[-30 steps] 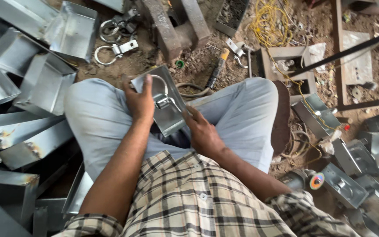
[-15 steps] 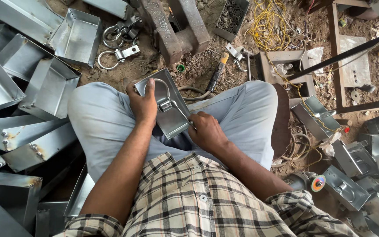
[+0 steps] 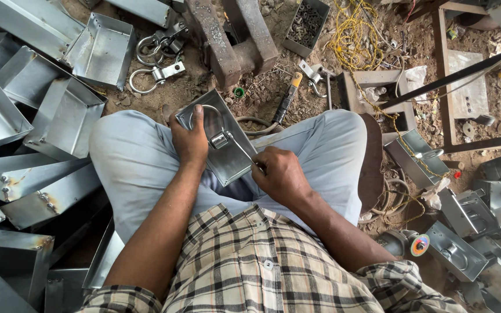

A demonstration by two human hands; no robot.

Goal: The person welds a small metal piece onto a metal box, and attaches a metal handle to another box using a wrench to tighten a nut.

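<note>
Both hands on metal tray (image 3: 227,159): left hand (image 3: 191,142) grips, right hand (image 3: 279,174) holds thin tool (image 3: 240,149)

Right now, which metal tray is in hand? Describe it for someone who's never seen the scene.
Start at the person's lap, grey trousers. The metal tray rests between the knees, left hand gripping its far end, right hand at its near edge. Unlike the loose trays piled alongside, it carries a ring clamp.

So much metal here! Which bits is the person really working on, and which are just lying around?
In hand:
- left hand steadying the metal tray on the lap
- right hand with a thin tool at the ring fitting

Lying about:
- stacked trays
- loose rings
- yellow cord
- box of bolts
</note>
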